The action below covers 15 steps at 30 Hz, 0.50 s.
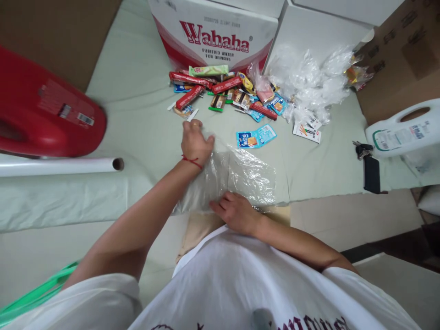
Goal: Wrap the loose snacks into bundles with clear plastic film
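Note:
A clear plastic bag (252,176) lies spread on the cloth at the table's near edge, wrinkled and shiny. My left hand (196,143), with a red string on the wrist, rests on its far left part. The thumb stands apart from the bent fingers, and the fingertips press down. Close to my body, my right hand (239,213) touches the bag's near side, fingers loosely apart and pointing left. Just beyond the bag lies a blue snack packet (256,136). Behind it is a pile of small wrapped snacks (225,89), with red sticks and a green one.
A Wahaha water carton (220,34) stands behind the snacks. Crumpled clear bags (309,82) are heaped at back right. A red jug (51,105) and a white roll (58,166) lie left. On the right are a white bottle (400,130), keys (362,149) and a black phone-like object (371,174).

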Available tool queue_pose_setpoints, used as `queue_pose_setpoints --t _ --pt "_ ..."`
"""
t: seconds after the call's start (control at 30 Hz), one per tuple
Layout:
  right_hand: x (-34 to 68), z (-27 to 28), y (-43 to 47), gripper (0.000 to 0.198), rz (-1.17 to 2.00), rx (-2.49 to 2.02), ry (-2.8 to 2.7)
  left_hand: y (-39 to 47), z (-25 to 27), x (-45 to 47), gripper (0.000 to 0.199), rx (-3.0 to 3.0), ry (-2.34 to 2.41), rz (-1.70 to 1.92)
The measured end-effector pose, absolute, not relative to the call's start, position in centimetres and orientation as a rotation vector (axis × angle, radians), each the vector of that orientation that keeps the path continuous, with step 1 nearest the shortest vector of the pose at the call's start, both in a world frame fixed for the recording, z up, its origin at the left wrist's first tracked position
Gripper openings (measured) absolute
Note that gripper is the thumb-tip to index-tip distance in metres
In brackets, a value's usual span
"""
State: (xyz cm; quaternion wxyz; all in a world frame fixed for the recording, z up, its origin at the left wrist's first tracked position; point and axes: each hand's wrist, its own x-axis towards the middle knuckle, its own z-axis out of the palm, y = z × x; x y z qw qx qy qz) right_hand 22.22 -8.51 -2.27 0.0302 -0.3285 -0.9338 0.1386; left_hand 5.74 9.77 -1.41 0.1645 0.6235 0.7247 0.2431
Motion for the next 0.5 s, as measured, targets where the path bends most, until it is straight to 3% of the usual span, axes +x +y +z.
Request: queue_pose_setpoints --t 0.1,0.2,0.3,0.5 --pt "22.0 -2.2 -8.2 0.042 0.461 -1.055 -2.875 7.2 -0.1 5.9 0.058 1.882 2.087 1.034" --pt "21.8 -2.2 -7.9 0.043 0.505 -1.078 -2.888 3.3 0.7 6.7 0.035 2.138 1.964 1.183" --pt "21.5 -2.3 -7.8 0.031 0.544 -1.091 -2.891 0.4 0.1 8.2 0.015 2.404 1.569 0.984" --pt "21.3 -2.1 -8.7 0.026 0.466 -1.086 -2.821 1.8 -2.8 10.0 0.036 2.267 1.695 0.557"
